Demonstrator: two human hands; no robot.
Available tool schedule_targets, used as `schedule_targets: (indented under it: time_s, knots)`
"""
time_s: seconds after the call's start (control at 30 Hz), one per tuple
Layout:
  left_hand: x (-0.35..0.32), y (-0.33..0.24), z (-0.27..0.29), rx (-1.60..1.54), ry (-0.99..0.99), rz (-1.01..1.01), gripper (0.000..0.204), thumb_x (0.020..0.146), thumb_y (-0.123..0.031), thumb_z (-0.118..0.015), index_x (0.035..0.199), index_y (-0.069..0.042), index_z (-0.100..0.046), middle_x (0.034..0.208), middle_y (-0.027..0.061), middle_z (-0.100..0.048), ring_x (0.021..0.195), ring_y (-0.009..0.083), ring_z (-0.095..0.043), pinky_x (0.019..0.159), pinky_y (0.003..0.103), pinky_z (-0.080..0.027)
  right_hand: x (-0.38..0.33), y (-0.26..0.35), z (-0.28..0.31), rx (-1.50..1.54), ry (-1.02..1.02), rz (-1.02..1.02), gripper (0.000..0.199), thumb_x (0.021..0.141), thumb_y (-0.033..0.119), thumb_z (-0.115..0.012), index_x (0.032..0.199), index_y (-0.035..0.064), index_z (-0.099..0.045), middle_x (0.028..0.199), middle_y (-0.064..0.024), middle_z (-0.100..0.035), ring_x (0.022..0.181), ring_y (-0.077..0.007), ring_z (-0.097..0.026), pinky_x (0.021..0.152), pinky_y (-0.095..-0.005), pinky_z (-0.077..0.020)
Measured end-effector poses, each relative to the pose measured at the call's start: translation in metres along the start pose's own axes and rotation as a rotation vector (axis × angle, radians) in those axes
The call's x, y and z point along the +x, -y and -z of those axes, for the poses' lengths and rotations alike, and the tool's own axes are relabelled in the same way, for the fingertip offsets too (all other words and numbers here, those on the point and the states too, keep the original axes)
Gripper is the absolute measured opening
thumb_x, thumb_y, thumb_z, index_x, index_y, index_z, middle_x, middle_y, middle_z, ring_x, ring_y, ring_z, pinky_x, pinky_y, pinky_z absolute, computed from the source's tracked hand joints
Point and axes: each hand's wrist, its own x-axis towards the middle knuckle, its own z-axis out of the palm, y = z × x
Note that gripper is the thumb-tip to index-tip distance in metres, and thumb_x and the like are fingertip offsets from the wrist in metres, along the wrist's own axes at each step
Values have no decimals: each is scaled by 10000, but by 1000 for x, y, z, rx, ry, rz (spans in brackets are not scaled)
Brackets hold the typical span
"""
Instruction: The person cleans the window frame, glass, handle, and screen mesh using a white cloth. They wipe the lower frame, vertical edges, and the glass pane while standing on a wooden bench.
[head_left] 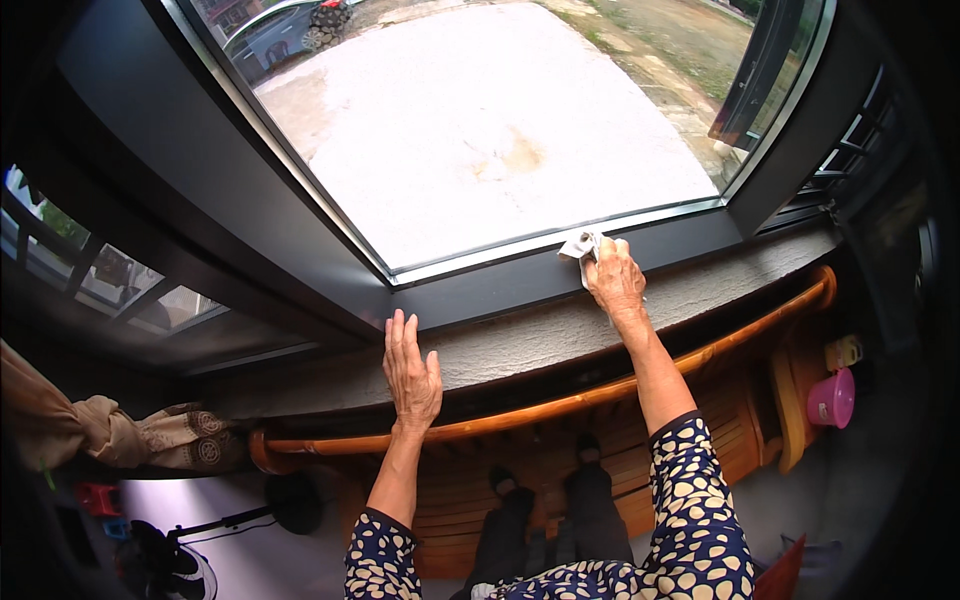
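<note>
My right hand (616,278) is closed around a crumpled white cloth (580,246). It presses the cloth against the lower rail of the dark grey window frame (480,296), just below the glass (440,190). Further left, my left hand (411,378) holds nothing. Its fingers are stretched out, and the fingertips reach the lower left corner of the frame, over the rough grey sill (500,355). Part of the cloth is hidden by my right fingers.
My feet are on a wooden slatted bench (690,440), its curved back rail (530,416) running between me and the sill. A beige curtain (110,425) hangs at left, above a black fan (165,560). A pink bucket (831,398) stands at right.
</note>
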Motion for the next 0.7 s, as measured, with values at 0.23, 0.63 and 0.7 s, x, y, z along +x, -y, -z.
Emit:
schedule_targets:
  time_s: [0.23, 0.63, 0.7]
  knots:
    - [-8, 10, -22, -57, 20, 68, 722, 807, 17, -581, 1443, 4, -240, 1504, 196, -255, 1413, 356, -211, 1154, 436, -198, -17, 51, -18, -115, 11, 117, 333, 814, 205, -658, 1070, 26, -542, 989, -160, -551, 869, -279, -650, 647, -354, -590]
    - [-3, 9, -24, -411, -8, 217, 656, 899, -127, -575, 1440, 14, -232, 1443, 253, -319, 1344, 385, -328, 1099, 428, -278, -59, 196, -65, 144, -66, 738, 206, 776, 123, -598, 948, 8, -606, 1072, -122, -545, 846, -279, -603, 468, -355, -551]
    - [-5, 9, -28, -404, -85, 247, 665, 910, -199, -596, 1439, -10, -241, 1418, 263, -336, 1315, 390, -359, 1081, 437, -294, -61, 202, -71, 244, -2, 727, 229, 784, 147, -600, 987, 41, -605, 1039, -55, -550, 876, -280, -589, 492, -344, -557]
